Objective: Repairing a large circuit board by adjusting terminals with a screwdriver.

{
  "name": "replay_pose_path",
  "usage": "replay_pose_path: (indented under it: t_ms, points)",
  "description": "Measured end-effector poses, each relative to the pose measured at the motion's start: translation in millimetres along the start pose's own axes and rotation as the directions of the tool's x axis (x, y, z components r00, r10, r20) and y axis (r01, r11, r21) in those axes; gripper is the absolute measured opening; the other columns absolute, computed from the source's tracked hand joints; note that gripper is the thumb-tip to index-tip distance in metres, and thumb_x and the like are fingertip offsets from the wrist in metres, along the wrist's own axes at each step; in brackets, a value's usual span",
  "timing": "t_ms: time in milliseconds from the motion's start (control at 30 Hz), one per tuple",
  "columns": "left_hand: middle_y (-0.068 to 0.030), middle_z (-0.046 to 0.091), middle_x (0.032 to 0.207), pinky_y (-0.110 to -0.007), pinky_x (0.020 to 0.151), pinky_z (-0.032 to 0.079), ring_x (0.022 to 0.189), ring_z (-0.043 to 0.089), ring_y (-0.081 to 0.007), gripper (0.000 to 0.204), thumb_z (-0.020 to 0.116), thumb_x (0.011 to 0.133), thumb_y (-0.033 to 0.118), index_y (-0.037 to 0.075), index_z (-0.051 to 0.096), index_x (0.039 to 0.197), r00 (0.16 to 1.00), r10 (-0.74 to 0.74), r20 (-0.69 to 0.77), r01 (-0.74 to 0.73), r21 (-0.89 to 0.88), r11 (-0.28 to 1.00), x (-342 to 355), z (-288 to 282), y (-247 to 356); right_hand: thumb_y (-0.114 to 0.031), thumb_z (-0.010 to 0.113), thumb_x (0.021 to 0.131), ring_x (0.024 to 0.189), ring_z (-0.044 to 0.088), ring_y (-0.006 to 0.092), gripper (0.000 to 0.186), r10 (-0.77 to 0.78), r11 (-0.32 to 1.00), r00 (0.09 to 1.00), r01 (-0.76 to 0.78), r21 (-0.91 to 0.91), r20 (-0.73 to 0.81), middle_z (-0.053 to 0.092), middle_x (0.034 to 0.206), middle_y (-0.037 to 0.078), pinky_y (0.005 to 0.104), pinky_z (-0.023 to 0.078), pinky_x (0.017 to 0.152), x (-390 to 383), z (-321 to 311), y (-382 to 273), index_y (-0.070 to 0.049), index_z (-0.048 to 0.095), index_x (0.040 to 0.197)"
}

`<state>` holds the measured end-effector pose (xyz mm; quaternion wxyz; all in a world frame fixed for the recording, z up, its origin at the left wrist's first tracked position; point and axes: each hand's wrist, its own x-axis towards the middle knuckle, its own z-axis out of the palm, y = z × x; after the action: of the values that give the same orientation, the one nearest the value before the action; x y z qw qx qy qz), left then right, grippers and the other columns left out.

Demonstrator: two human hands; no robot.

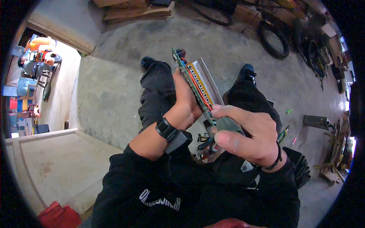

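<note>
A long green circuit board (190, 78) is tilted above my legs, with red wires along it and a light metal strip (210, 81) beside a row of small dark components. My left hand (183, 102) wraps round the board from its left side, a dark watch on that wrist. My right hand (247, 136) has its fingers on the board's lower end, thumb at its near corner. Beneath, between my legs, lie dark wires and small mixed parts (203, 148), partly hidden by my hands.
Tires (273, 40), tangled cables and cardboard (135, 11) line the far and right sides. A pale panel (49, 163) is at lower left, red cloth (59, 216) beside it. A scooter (40, 55) stands beyond the left doorway. A dark metal piece (315, 121) lies on the right floor.
</note>
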<state>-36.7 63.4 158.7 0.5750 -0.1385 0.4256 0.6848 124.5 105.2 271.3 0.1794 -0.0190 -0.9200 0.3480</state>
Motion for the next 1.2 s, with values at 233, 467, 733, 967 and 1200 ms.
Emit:
replay_pose_path:
  t_ms: [233,467,733,967,1200]
  points:
    - [-0.0102,0.060,0.091,-0.048,0.082,0.047,0.087,0.059,-0.0279,0.069,0.024,0.088,0.069,0.013,0.060,0.102,0.997,0.006,0.075,-0.003,-0.051,0.999,7.1,-3.1,-5.6,-0.001,0.084,0.066,0.073,0.071,0.0267,0.078,-0.211,0.968,0.942,0.165,-0.188,-0.261,0.069,0.095,0.021,0.0301,0.055,0.056,-13.3,17.5,21.8,-0.007,0.043,0.133]
    - [-0.0101,0.061,0.091,-0.045,0.082,0.048,0.087,0.059,-0.0274,0.067,0.023,0.088,0.068,0.014,0.060,0.101,0.981,0.021,0.191,-0.017,-0.022,1.000,13.3,-12.7,-6.7,-0.001,0.080,0.072,0.079,0.070,0.0318,0.086,-0.174,0.984,0.918,0.145,-0.108,-0.357,0.066,0.102,0.026,0.0334,0.055,0.065,-24.2,30.7,31.1,-0.014,0.033,0.143]
    - [-0.0095,0.060,0.096,-0.048,0.085,0.046,0.091,0.058,-0.0296,0.068,0.022,0.087,0.069,0.014,0.059,0.106,0.998,0.042,0.043,-0.044,0.048,0.998,-7.5,0.8,1.2,-0.007,0.071,0.081,0.097,0.066,0.0348,0.066,-0.309,0.942,0.936,0.325,0.078,-0.166,0.056,0.126,0.025,0.0364,0.048,0.069,-13.3,12.9,30.9,-0.031,0.043,0.135]
    - [-0.0087,0.060,0.093,-0.047,0.082,0.046,0.087,0.057,-0.0279,0.064,0.025,0.088,0.067,0.015,0.060,0.102,0.992,0.120,0.048,-0.117,-0.052,0.992,3.8,-4.5,7.3,-0.007,0.074,0.068,0.098,0.065,0.0283,0.057,-0.443,0.895,0.879,0.444,-0.037,-0.175,0.056,0.124,0.017,0.0294,0.049,0.065,-6.5,23.4,33.4,-0.032,0.063,0.118]
    - [-0.0044,0.059,0.089,-0.045,0.076,0.046,0.085,0.056,-0.0243,0.054,0.030,0.089,0.064,0.018,0.058,0.088,0.985,0.169,0.020,-0.168,-0.049,0.985,2.2,-4.9,13.6,-0.019,0.076,0.073,0.101,0.065,0.0344,0.053,-0.174,0.972,0.984,0.166,0.166,0.039,0.058,0.121,0.026,0.0328,0.052,0.082,-4.9,12.7,20.8,-0.001,0.059,0.119]
